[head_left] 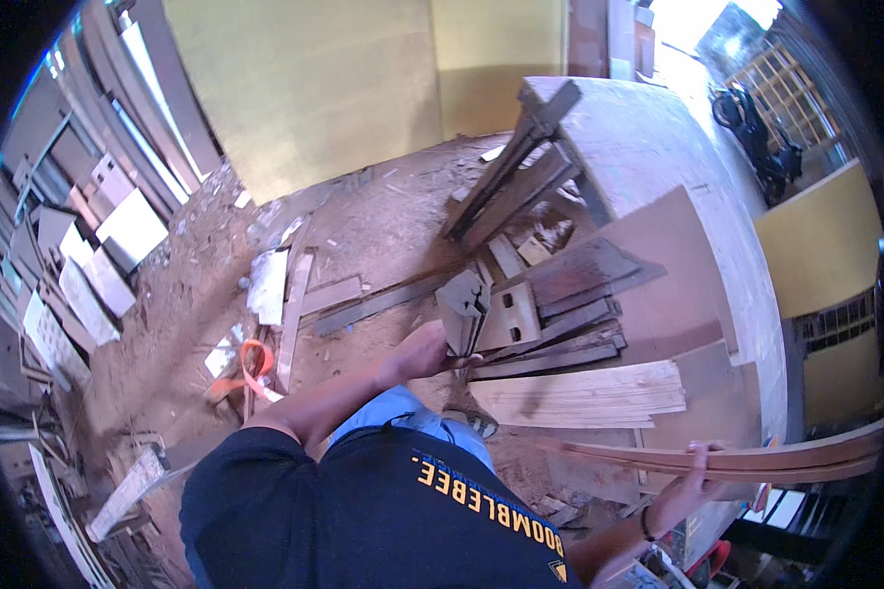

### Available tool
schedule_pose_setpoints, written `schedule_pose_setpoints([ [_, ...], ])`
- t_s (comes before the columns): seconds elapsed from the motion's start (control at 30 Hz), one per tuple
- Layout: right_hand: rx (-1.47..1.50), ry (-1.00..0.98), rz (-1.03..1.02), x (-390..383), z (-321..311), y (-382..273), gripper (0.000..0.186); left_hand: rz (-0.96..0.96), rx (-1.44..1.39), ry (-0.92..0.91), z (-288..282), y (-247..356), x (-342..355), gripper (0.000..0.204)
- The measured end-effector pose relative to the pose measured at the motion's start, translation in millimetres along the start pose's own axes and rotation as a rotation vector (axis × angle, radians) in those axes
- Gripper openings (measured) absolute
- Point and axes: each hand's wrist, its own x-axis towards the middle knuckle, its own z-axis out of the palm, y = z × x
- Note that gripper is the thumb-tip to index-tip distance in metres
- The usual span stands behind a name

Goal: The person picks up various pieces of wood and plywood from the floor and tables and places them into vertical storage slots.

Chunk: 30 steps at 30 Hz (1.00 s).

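While my right hand [695,479] was closed around a pair of curved wooden strips [815,452] in the lower right of the frame, their long axis ran almost level across it, sagging gently between the ends. The thinner-looking end pointed left, toward the lower centre, and the broader-looking one pointed to the right edge, tilted slightly upward. I gripped them near mid-length, with a narrow dark gap showing between the two to the right of my fingers.

My left hand [424,349] was at the centre of the frame, at the lower end of a grey, split-topped piece [464,299]; I could not tell whether its fingers had closed on it. Just right of that lay a board with square holes [498,322], and below, a pale plank [584,396] pointed left to right
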Motion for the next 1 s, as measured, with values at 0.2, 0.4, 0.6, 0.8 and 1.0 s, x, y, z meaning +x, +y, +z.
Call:
schedule_pose_setpoints([
  [0.2,0.211,-0.179,-0.049,-45,113,-67,0.036,0.012,0.168,0.338,-111,-7,-93,0.021],
  [0.4,0.203,-0.425,-0.039,-76,225,-73,0.03,0.117,0.601,0.675,-229,-4,-177,0.024],
  [0.6,0.352,-0.726,-0.213,-104,358,-76,0.02,-0.045,0.388,1.162,-310,14,-258,0.017],
  [0.8,0.467,-0.847,-0.183,-153,494,-70,0.014,-0.153,0.662,1.322,-359,0,-331,0.019],
  [1.0,0.633,-0.984,-0.126,-203,633,-49,0.017,-0.262,0.847,1.532,-404,22,-348,0.01],
])
